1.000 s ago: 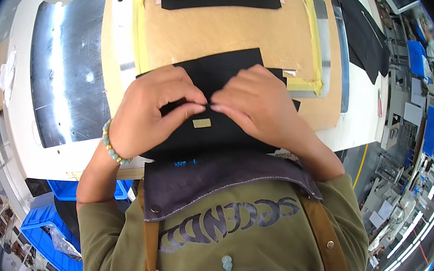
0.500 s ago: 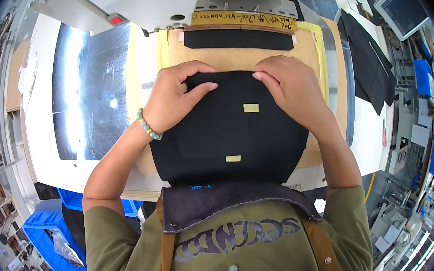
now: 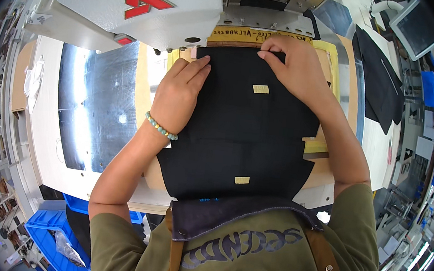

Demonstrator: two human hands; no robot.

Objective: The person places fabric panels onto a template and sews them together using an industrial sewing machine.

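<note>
A large black fabric panel (image 3: 238,132) lies across the machine bed in front of me, its back edge reaching the yellow-faced bar. Two small pale yellow labels sit on it, an upper label (image 3: 261,89) and a lower label (image 3: 242,180). My left hand (image 3: 176,91), with a bead bracelet on the wrist, has its fingers stretched out, the tips resting on the panel's back left edge. At the back edge, right of the middle, my right hand (image 3: 296,64) pinches the cloth between thumb and bent forefinger.
A grey-white machine head (image 3: 135,5) overhangs the back left. The yellow bar (image 3: 233,34) with handwriting crosses the back. A shiny metal plate (image 3: 92,112) lies at left. More black fabric (image 3: 379,78) and a monitor (image 3: 417,28) are at back right; a blue crate (image 3: 53,237) stands low at left.
The panel has moved away from me toward the bar, covering the black strip that lay there. Both hands moved back with it. My left hand went from a thumb-and-finger grip to straightened fingers.
</note>
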